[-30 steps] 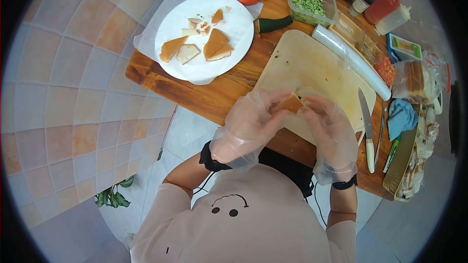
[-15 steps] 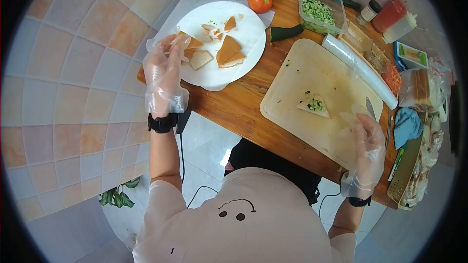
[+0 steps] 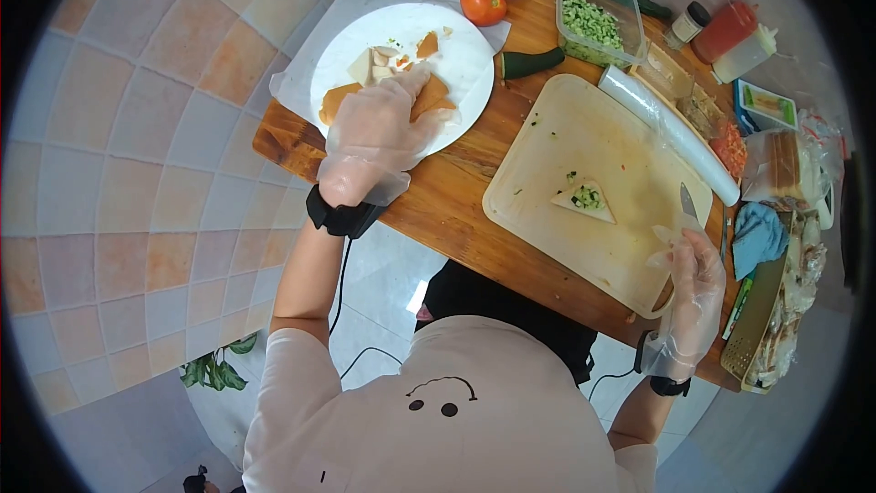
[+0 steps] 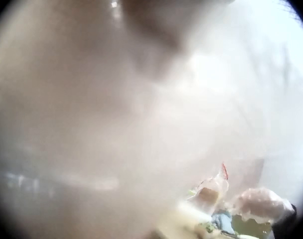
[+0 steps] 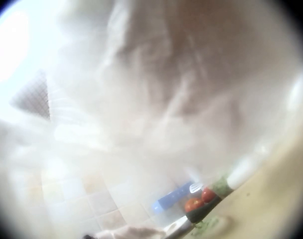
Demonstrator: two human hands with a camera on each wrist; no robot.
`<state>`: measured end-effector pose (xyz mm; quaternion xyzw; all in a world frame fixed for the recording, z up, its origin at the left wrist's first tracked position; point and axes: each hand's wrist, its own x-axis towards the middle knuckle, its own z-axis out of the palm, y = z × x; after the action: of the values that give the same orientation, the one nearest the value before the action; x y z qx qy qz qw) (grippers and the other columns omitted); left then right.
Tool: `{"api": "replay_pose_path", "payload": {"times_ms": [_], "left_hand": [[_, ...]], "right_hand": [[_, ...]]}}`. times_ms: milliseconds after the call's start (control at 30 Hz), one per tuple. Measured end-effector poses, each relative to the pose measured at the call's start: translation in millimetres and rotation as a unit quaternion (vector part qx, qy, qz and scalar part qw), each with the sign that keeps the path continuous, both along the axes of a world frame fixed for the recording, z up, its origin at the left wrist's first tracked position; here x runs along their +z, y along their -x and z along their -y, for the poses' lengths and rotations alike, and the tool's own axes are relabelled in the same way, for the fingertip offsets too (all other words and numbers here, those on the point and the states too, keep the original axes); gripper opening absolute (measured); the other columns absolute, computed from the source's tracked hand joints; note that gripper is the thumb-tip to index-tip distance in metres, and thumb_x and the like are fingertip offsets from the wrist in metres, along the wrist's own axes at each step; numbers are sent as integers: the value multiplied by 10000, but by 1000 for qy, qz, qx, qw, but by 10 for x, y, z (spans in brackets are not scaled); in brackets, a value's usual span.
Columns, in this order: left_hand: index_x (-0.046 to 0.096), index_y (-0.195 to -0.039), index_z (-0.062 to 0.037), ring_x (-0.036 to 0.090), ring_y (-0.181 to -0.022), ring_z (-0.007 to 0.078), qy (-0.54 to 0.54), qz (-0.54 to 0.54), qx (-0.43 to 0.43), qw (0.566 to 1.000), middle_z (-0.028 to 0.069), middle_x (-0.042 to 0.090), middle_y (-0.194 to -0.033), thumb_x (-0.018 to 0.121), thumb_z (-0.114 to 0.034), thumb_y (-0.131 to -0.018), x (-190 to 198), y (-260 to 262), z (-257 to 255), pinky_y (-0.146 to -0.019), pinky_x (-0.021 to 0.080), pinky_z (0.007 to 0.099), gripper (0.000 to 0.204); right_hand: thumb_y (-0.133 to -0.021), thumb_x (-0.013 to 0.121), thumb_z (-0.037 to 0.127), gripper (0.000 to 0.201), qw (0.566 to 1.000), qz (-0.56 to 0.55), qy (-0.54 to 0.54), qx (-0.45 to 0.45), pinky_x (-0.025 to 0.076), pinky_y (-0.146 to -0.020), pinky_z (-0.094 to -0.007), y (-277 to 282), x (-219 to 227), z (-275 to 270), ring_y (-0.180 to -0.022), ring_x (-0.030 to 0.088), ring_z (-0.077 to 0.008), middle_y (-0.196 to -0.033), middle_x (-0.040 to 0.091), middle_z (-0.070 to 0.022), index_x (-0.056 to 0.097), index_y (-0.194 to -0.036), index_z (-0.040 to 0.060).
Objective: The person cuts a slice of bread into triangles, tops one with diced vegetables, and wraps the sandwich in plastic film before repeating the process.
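My left hand [image 3: 374,128], in a clear plastic glove, is over the white plate [image 3: 470,114] in the head view. Its thumb and forefinger are spread beside a large brown-crusted bread piece [image 3: 431,96]; the other fingers are hidden beneath the hand. Another brown piece [image 3: 336,103] and a pale piece [image 3: 363,68] lie on the plate. On the cutting board [image 3: 520,164] is a triangular bread slice [image 3: 595,212] topped with chopped green vegetable [image 3: 586,196]. My gloved right hand [image 3: 695,288], fingers loosely bent, overlaps the knife [image 3: 688,201], whose handle is hidden. Gloves blur both wrist views.
Behind the board stand a container of diced green vegetable [image 3: 593,23], a wrap roll [image 3: 671,137] and sauce bottles [image 3: 727,32]. Tomatoes [image 3: 484,5] and a cut cucumber [image 3: 534,62] sit near the plate. A blue cloth [image 3: 759,237] and long basket [image 3: 757,338] line the right side.
Both hands held the bread over the board; now it lies there topped with vegetable. My left hand moved to the plate's left side, then right across it. My right hand moved beside the board.
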<state>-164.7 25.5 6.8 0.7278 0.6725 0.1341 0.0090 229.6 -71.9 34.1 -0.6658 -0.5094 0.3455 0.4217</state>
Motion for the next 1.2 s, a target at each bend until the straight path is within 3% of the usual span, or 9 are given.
{"api": "replay_pose_path", "payload": {"times_ms": [200,400,600,700,800,900,1000,1100,1200], "left_hand": [[632,-1390,-75,694,-974,388,88,177,41,979,267,712,-1017,650,-385,-990,70,72,-40,-884,521,434,506],[692,-1289,-37,716,-888,350,8,163,88,983,240,723,-993,577,-242,-1010,-8,320,-156,-808,550,391,364],[661,-1326,-7,726,-802,268,4,411,79,908,195,744,-962,567,-218,-1017,-326,562,-240,-764,556,339,386],[628,-1379,-10,729,-847,286,30,420,90,903,200,740,-1074,582,-196,-1002,-341,609,-258,-767,562,335,422],[611,-1411,-47,710,-924,271,-80,74,64,992,152,692,-1282,639,-157,-992,-19,425,-138,-851,565,329,433],[656,-1346,-81,685,-961,382,-195,-10,49,980,204,690,-1221,673,-206,-951,-22,389,-83,-873,555,421,415],[694,-1269,-87,681,-956,373,-74,5,6,997,208,700,-1116,667,-240,-950,95,198,41,-855,547,449,355],[712,-1246,-99,675,-926,382,-12,-44,-89,995,208,702,-1058,663,-293,-953,-91,108,24,-830,544,466,355],[717,-1210,-82,674,-881,376,-19,-13,-71,997,206,693,-961,648,-323,-968,-224,57,-9,-790,540,464,348]], "right_hand": [[-1038,627,117,283,998,-53,6,-38,493,-962,-276,-129,-88,53,-1031,620,-128,-1167,662,-91,628,-1275,-38],[-1028,671,156,310,996,-69,-8,-51,512,-944,-302,-140,-119,77,-1034,631,-143,-1213,659,-107,638,-1256,-51],[-1035,639,139,310,997,-64,1,-45,485,-956,-263,-152,-123,84,-1040,619,-124,-1151,666,-96,626,-1275,-57],[-1036,640,146,309,997,-51,6,-52,483,-949,-258,-130,-96,80,-1031,617,-118,-1145,668,-94,630,-1270,-56],[-1038,642,146,302,997,-58,3,-53,485,-945,-254,-131,-88,93,-1026,619,-117,-1147,669,-89,634,-1267,-50],[-1037,644,141,294,996,-66,11,-58,489,-939,-256,-150,-98,105,-1031,627,-122,-1146,670,-84,637,-1266,-44],[-1036,645,133,284,992,-100,-8,-72,495,-938,-258,-117,-117,118,-1043,635,-127,-1142,674,-80,640,-1266,-35],[-1030,678,185,331,995,-88,3,-53,500,-974,-310,-162,-122,129,-1091,637,-174,-1234,653,-109,628,-1274,-34],[-1032,674,184,322,997,-62,10,-51,499,-974,-309,-159,-106,127,-1089,638,-176,-1228,652,-106,632,-1270,-30]]}}
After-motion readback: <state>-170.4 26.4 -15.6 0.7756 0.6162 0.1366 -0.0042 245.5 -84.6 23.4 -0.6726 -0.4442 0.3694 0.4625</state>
